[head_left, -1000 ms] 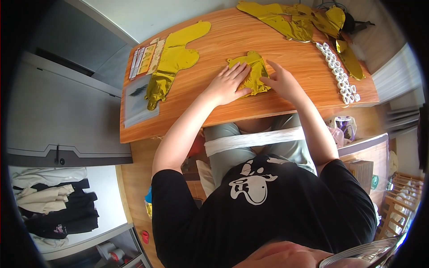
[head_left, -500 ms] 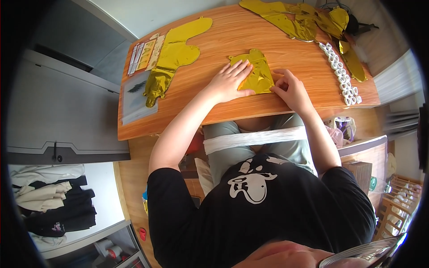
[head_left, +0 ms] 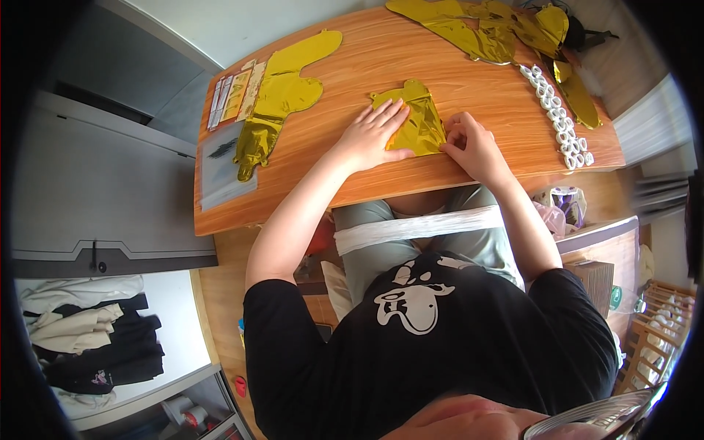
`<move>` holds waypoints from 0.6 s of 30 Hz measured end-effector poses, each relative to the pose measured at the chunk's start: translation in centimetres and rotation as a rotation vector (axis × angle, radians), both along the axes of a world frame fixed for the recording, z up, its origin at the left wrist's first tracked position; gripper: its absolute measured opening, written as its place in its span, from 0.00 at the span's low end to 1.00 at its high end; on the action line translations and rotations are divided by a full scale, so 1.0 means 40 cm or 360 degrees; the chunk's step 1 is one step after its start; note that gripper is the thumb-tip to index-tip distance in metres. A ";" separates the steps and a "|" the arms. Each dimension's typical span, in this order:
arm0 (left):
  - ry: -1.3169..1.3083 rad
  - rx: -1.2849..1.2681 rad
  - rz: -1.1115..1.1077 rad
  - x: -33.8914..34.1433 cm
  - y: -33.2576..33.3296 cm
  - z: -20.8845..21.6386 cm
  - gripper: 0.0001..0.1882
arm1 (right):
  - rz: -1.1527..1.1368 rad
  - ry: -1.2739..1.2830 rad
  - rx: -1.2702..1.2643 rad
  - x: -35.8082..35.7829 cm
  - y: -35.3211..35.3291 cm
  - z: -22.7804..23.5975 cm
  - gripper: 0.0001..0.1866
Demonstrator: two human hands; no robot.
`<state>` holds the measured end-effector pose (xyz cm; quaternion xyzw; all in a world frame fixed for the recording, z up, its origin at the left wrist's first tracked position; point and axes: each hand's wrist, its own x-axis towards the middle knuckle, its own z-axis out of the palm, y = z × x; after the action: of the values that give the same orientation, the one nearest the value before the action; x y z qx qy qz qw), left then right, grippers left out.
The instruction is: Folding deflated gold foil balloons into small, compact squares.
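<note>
A folded gold foil balloon [head_left: 423, 126] lies on the wooden table in front of me, its rounded end pointing away. My left hand [head_left: 369, 141] rests flat on its left side, fingers stretched out and thumb along the near edge. At the near right corner my right hand [head_left: 473, 149] has thumb and fingers pinched on the foil's edge. The fingertips partly cover that corner.
An unfolded gold foil balloon [head_left: 290, 92] lies to the left, beside flat printed packets [head_left: 233, 95] and a clear plastic bag [head_left: 220, 176]. More gold foil balloons [head_left: 491, 37] lie at the far right, near rows of small white rings [head_left: 555, 117].
My right index finger has curled in closer to the thumb at the foil's corner. The left hand stays flat on the foil. The view has shifted slightly.
</note>
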<state>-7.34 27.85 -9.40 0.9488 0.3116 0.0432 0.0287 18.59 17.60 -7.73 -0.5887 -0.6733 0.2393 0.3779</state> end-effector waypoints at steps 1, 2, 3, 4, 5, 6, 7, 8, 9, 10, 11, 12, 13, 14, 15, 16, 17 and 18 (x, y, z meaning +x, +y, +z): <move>0.0000 0.0001 -0.0002 0.002 0.002 0.001 0.53 | -0.0002 0.0000 0.0001 0.005 -0.001 -0.006 0.19; -0.0011 0.0004 -0.0008 0.002 0.002 -0.001 0.53 | -0.0009 -0.0045 0.0017 0.003 -0.003 -0.007 0.19; -0.0022 0.0007 -0.0013 0.001 0.002 -0.002 0.53 | -0.0015 -0.0090 0.0034 0.003 -0.005 -0.007 0.19; -0.0021 0.0007 -0.0012 -0.001 0.001 -0.002 0.53 | -0.0014 -0.0088 0.0034 0.004 -0.005 -0.005 0.19; -0.0007 0.0003 -0.0001 0.000 0.001 -0.001 0.53 | -0.0029 -0.0220 0.0042 0.007 -0.004 0.000 0.20; 0.0006 0.0001 0.0010 0.001 0.001 0.000 0.53 | -0.0044 -0.0352 0.0051 0.011 -0.003 0.006 0.21; 0.0006 0.0003 0.0008 0.002 0.000 0.001 0.53 | -0.0045 -0.0353 0.0053 0.016 -0.004 0.012 0.21; 0.0012 -0.0006 0.0012 0.001 -0.001 0.001 0.53 | -0.0058 -0.0421 0.0001 0.021 -0.003 0.018 0.23; 0.0017 -0.0014 0.0017 -0.001 -0.001 0.002 0.53 | -0.0070 -0.0489 -0.0050 0.026 -0.001 0.023 0.25; 0.0019 -0.0008 0.0019 -0.002 -0.003 0.002 0.53 | -0.0069 -0.0487 -0.0044 0.032 0.008 0.027 0.25; 0.0019 -0.0014 0.0023 0.001 -0.004 0.001 0.53 | -0.0016 -0.0541 -0.0045 0.041 0.022 0.035 0.29; 0.0019 -0.0019 0.0028 0.002 -0.003 0.002 0.53 | 0.0039 -0.0594 -0.0045 0.047 0.037 0.044 0.33; 0.0019 -0.0013 0.0028 0.001 -0.002 0.004 0.53 | 0.0038 -0.0594 -0.0039 0.044 0.052 0.050 0.33; 0.0017 -0.0036 0.0033 0.002 -0.003 0.006 0.53 | 0.0221 -0.0652 0.0135 0.032 0.062 0.065 0.37; 0.0015 -0.0059 0.0039 0.004 -0.004 0.008 0.53 | 0.0404 -0.0708 0.0309 0.028 0.073 0.074 0.41; 0.0014 -0.0058 0.0035 0.007 -0.006 0.010 0.53 | 0.0401 -0.0709 0.0308 0.036 0.092 0.067 0.41; 0.0022 -0.0061 0.0031 0.008 -0.004 0.014 0.53 | 0.0548 -0.0875 0.0310 0.038 0.115 0.061 0.43; 0.0029 -0.0064 0.0026 0.011 -0.003 0.017 0.53 | 0.0695 -0.1041 0.0309 0.046 0.130 0.055 0.46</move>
<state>-6.90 27.75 -8.72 0.9458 0.3204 0.0285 0.0445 20.43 22.81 -5.53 -0.4386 -0.8867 0.0493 0.1379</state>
